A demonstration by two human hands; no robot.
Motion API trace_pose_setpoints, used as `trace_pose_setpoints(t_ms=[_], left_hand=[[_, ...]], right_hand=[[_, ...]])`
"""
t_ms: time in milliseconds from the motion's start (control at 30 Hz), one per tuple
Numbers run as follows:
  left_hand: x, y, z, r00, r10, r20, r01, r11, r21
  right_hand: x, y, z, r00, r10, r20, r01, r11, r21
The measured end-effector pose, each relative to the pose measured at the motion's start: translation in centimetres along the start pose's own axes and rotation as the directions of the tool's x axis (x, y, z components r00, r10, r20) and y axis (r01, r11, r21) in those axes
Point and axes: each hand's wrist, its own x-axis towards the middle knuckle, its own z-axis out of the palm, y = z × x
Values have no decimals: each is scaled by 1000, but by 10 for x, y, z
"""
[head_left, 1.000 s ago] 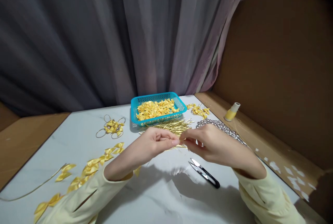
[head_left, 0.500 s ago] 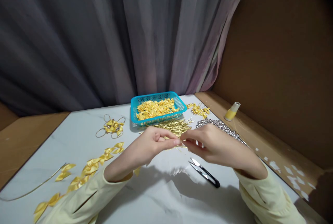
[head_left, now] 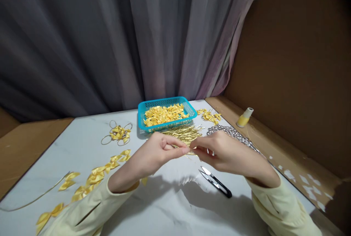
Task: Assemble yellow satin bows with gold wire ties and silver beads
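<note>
My left hand and my right hand meet fingertip to fingertip above the middle of the table. Both are closed in a pinch; whatever lies between the fingertips is too small to make out. Just behind them is a pile of gold wire ties. Thread snips with black handles lie on the table below my right hand. A heap of silver beads sits beyond my right hand, partly covered by it. Several yellow ribbon bows lie in a row by my left forearm.
A blue basket full of yellow bows stands at the back. Bows with gold loops lie at the left, more bows at the back right. A yellow thread spool stands on the cardboard. One gold cord curves at the far left.
Hardly anything differs. Both hands keep their pinch at the same place, with only a very slight shift of the wrists.
</note>
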Motion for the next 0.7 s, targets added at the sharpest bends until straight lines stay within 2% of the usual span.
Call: trace_pose_setpoints(t_ms=[200, 500, 700], left_hand=[[0, 3, 0, 999, 13, 32, -14, 1000, 27], [1, 0, 3, 998, 61, -27, -59, 996, 69], [3, -1, 3, 996, 67, -66, -65, 998, 25]], right_hand=[[0, 0, 0, 1000, 5, 2, -5, 1000, -9], [0, -1, -2, 999, 21, 27, -20, 1000, -17], [0, 1, -3, 999, 32, 17, -32, 999, 7]])
